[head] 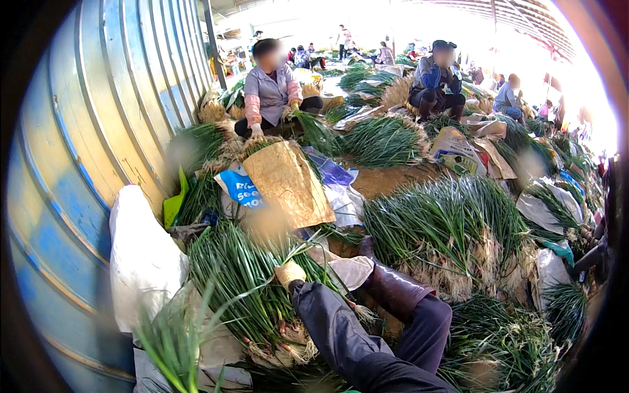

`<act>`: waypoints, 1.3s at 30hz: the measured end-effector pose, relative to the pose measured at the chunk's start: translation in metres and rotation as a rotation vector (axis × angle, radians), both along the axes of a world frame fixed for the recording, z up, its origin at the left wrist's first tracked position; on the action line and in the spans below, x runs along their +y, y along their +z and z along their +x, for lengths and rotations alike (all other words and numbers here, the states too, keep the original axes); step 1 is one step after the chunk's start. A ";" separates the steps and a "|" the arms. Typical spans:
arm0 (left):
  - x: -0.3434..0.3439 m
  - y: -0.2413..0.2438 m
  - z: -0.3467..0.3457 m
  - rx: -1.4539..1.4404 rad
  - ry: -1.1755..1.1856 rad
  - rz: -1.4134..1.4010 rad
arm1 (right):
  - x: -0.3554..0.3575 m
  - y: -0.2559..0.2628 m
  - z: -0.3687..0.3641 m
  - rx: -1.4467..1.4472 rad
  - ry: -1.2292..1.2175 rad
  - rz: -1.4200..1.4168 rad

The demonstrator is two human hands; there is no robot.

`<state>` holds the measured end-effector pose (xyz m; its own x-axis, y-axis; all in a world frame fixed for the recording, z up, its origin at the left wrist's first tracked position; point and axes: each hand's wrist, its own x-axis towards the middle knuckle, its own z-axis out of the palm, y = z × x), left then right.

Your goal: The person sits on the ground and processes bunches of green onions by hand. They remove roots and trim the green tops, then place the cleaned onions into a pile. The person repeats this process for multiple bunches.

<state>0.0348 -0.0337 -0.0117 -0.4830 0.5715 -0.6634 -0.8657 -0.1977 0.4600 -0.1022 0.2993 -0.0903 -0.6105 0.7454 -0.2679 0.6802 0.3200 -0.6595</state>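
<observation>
My right hand (290, 274), in a pale yellow glove with a dark sleeve, rests at the upper right of a large heap of spring onions (245, 275). Leaves and thin stalks cross beside the glove; its fingers are hidden, so a grip cannot be made out. The heap's pale roots point down towards me. At the lower left, close to the camera, a blurred tuft of green leaves (172, 344) stands up. My left hand is out of view. A single stalk with roots (362, 311) lies right of my sleeve.
A corrugated metal wall (93, 123) and a stuffed white sack (142, 255) stand left. Ahead, a brown sack (290, 184) covers onions near a seated person (272, 93) handling a bunch. More onion heaps (447, 226) lie right of my boot (398, 290); other people sit beyond.
</observation>
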 end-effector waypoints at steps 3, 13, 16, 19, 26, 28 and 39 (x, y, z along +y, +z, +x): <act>0.002 0.000 -0.001 0.015 -0.022 0.002 | -0.008 0.001 -0.008 -0.032 -0.034 0.007; 0.018 -0.006 -0.004 0.032 -0.139 0.020 | 0.046 -0.014 0.039 -0.127 0.681 0.536; 0.032 -0.016 -0.005 0.017 -0.202 0.027 | 0.115 -0.010 0.135 0.715 1.004 -0.144; 0.041 -0.021 0.004 0.023 -0.233 0.014 | 0.138 0.047 0.202 0.534 0.265 -0.716; 0.010 -0.044 0.026 0.007 -0.289 -0.043 | 0.198 0.164 0.468 0.356 -0.085 -0.139; 0.014 -0.046 0.024 0.015 -0.265 -0.062 | 0.204 0.128 0.508 0.246 -0.147 0.079; 0.037 -0.034 0.003 0.014 -0.143 -0.096 | 0.211 -0.065 0.487 -0.467 -0.632 0.565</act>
<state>0.0378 0.0029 -0.0462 -0.4110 0.5698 -0.7116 -0.8750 -0.0277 0.4833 0.3848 0.5102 -0.1556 0.0248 0.9928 0.1170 0.9901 -0.0083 -0.1399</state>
